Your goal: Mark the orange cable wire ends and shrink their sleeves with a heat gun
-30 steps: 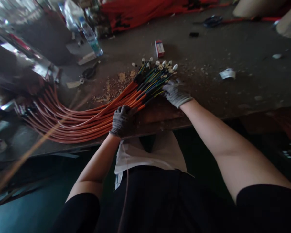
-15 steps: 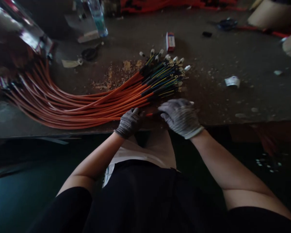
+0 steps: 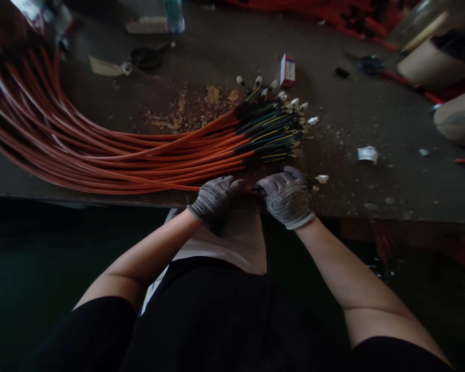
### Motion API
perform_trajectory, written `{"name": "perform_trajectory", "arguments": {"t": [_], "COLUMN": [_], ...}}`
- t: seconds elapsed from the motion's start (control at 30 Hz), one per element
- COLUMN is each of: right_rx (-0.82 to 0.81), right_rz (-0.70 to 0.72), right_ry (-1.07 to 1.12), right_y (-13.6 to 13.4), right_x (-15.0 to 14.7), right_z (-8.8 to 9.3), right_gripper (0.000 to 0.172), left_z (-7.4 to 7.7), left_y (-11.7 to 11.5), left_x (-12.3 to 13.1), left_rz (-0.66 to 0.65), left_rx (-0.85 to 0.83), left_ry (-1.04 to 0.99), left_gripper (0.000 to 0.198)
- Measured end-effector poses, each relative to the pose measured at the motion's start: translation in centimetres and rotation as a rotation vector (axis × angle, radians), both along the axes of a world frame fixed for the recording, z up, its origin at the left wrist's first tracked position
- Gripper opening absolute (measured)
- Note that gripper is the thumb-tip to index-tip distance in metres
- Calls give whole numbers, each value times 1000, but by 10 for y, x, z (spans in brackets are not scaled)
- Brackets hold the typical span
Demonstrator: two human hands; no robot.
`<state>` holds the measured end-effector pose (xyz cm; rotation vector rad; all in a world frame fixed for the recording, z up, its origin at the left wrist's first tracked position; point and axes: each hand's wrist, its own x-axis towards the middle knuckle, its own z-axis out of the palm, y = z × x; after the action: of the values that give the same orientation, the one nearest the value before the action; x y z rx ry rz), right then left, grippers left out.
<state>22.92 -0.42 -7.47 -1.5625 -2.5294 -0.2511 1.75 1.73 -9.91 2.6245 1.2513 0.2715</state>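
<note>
Grey-gloved left hand (image 3: pixel 216 197): fingers curled over a slim orange cable (image 3: pixel 188 188); their undersides are hidden, but they look closed around it.
Grey-gloved right hand (image 3: pixel 285 196): just beside the left, fingers bent shut around the cable's dark end section, no gap showing.
Cable run: along the near edge of the dark brown desk (image 3: pixel 411 191), through both sets of fingers; a white block-shaped connector (image 3: pixel 322 179) and a small gold ring terminal (image 3: pixel 315 188) stick out past the right fingers.
Step in hand: by the look of it, one cable's end is being handled apart from its neighbours.
Next move: I judge it calls for a steady left hold, with the right fingers minding the thin leads.
Thick bundle of orange cables (image 3: pixel 151 160): lies just beyond the left fingers and curves away leftward; its coloured wire ends fan out beyond the right fingers.
Small red-and-white box (image 3: pixel 287 70): farther off, beyond those wire ends.
Changed since half a second ago: the right hand has closed in beside the left from a looser pose, the connector now shows clearly past it, and the view has shifted.
</note>
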Motion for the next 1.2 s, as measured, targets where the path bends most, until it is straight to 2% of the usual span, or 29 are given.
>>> {"name": "perform_trajectory", "arguments": {"t": [0.13, 0.3, 0.6, 0.73, 0.87, 0.97, 1.1, 1.2], "right_rx": [-68, -220, -200, -142, -52, -67, -80, -122], "right_rz": [3, 42, 40, 58, -119, -232, -305, -314], "right_ry": [-1, 39, 23, 99, 84, -45, -119, -170], "right_y": [5, 17, 15, 17, 40, 62, 78, 75], "right_x": [0, 2, -5, 3, 32, 45, 34, 24], "right_z": [7, 9, 0, 3, 5, -3, -7, 9], "right_gripper": [26, 25, 27, 28, 35, 36, 40, 32], "left_z": [-4, 2, 1, -7, -11, -11, -9, -8], "left_y": [2, 5, 8, 5, 7, 12, 16, 16], "left_x": [-2, -2, -6, -6, -5, -3, 0, -1], "left_rz": [14, 9, -25, -4, -13, 65, 215, 211], "left_rx": [-27, -89, -114, -9, 108, 109, 134, 183], "left_ry": [-78, -65, -106, -81, -40, -3, -15, -17], "left_gripper": [39, 40, 42, 42, 36, 38, 41, 40]}}
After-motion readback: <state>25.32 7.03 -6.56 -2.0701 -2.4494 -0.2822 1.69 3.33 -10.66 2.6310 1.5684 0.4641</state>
